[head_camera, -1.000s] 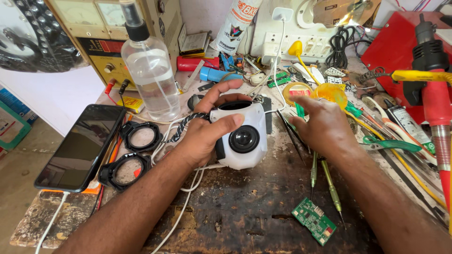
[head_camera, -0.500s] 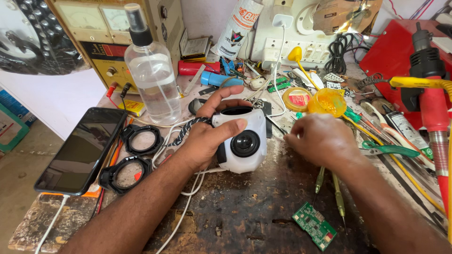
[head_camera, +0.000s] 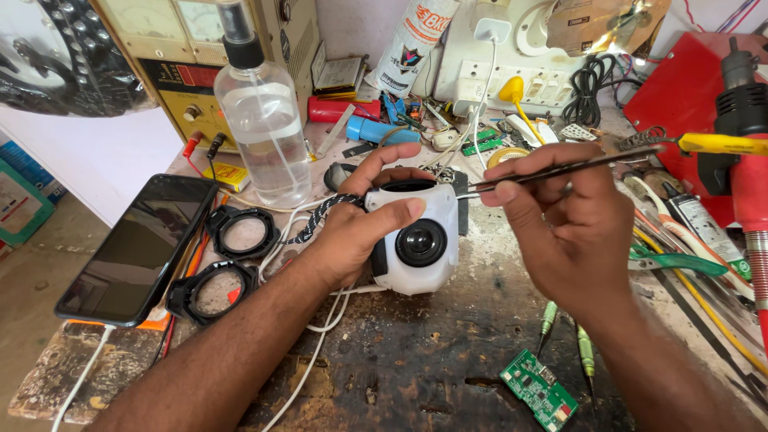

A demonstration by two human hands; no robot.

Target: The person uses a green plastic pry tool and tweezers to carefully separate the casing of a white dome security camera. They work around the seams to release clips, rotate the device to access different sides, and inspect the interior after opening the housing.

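White rounded plastic camera (head_camera: 420, 240) sits mid-tabletop (head_camera: 400, 360), left hand (head_camera: 352, 232) clamped round it, right hand (head_camera: 560, 224) pinching thin metal tweezers (head_camera: 552, 170) at its top edge, apparently probing; steadiness needed next.
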